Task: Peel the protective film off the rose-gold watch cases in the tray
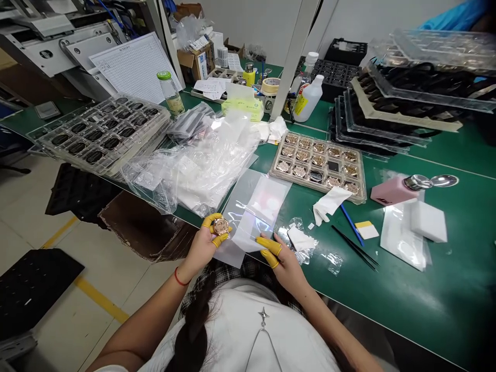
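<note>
In yellow finger cots, my left hand (209,235) grips a rose-gold round watch head (221,226) by its edge, with the dial side facing up. My right hand (282,258), also in yellow finger cots, pinches the near edge of a clear plastic film sheet (248,232) that lies over the table's front edge. Further back, a clear tray (364,175) holds several similar watch heads in rows. A crumpled white cloth (301,238) and small scraps of clear film (334,262) lie to the right of my right hand.
Black tweezers (354,247), a blue stick (352,225) and a pink pump bottle (395,190) lie on the green table at right. Plastic bags (205,160) heap at left beside stacked trays (98,164). More trays (387,129) pile at back right. An open cardboard box (135,222) stands below the left edge.
</note>
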A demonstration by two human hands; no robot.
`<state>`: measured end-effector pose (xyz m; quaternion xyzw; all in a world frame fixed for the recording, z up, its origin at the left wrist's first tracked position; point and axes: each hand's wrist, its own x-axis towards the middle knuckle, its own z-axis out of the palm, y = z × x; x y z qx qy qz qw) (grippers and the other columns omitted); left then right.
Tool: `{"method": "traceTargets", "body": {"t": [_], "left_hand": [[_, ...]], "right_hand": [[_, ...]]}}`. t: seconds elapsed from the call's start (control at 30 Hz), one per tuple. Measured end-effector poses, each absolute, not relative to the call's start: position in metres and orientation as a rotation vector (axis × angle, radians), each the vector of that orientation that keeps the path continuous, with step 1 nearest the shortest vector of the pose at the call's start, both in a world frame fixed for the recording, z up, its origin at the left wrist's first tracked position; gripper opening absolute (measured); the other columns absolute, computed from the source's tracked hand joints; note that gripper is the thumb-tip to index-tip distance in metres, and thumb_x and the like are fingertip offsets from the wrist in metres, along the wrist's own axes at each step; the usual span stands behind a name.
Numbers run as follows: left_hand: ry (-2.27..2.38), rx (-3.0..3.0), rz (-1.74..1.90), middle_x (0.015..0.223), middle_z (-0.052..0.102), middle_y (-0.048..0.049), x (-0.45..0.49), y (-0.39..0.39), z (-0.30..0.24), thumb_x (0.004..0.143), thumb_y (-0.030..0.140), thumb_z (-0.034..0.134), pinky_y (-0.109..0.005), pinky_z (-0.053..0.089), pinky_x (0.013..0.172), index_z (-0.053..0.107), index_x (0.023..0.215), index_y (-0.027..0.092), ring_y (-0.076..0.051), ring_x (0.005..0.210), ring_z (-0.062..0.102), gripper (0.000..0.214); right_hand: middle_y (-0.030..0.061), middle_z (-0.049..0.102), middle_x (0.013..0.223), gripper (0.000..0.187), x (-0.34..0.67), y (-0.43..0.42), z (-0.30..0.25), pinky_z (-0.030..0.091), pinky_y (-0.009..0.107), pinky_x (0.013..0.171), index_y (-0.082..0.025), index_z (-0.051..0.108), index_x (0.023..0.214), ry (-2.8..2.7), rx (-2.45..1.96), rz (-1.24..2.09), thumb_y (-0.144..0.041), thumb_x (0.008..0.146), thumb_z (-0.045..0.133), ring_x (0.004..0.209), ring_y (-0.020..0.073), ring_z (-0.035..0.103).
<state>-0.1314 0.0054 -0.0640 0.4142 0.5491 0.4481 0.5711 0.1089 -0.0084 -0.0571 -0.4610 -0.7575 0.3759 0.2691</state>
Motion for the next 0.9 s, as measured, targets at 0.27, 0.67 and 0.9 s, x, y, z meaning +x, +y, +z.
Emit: {"method": "traceTargets", "body": {"t": [0.27, 0.67, 0.9], "left_hand": [[1.38, 0.978, 1.119, 0.104, 0.067, -0.0063, -0.138, -0.003, -0.054, 0.072, 0.025, 0.069, -0.039, 0.052, 0.087, 0.043, 0.121, 0.022, -0.023, 0.098, 0.066, 0.056], [1.642, 1.617, 1.241, 0.131, 0.053, -0.0126, -0.125, 0.016, -0.046, 0.082, 0.025, 0.06, -0.047, 0.026, 0.111, 0.044, 0.12, 0.021, -0.027, 0.127, 0.044, 0.042], [1.218, 0.97, 1.157, 0.123, 0.056, -0.0116, -0.117, 0.012, -0.03, 0.084, 0.037, 0.057, -0.022, 0.05, 0.049, 0.028, 0.12, 0.026, -0.013, 0.061, 0.066, 0.047]], "right_hand": [[0.0035, 0.069, 0.088, 0.038, 0.119, -0.001, -0.057, 0.047, 0.036, 0.083, -0.019, 0.068, 0.092, -1.199, -1.468, 1.372, -0.052, 0.082, 0.053, 0.086, 0.0212, 0.06], [0.0011, 0.062, 0.073, 0.031, 0.122, 0.002, -0.053, 0.05, 0.032, 0.068, -0.019, 0.061, 0.075, -1.07, -1.42, 1.357, -0.048, 0.082, 0.051, 0.068, 0.016, 0.056], [0.0052, 0.063, 0.118, 0.031, 0.109, -0.009, -0.038, 0.039, 0.042, 0.102, -0.027, 0.059, 0.118, -1.995, -1.069, 0.92, -0.03, 0.09, 0.046, 0.112, 0.0198, 0.056]]}}
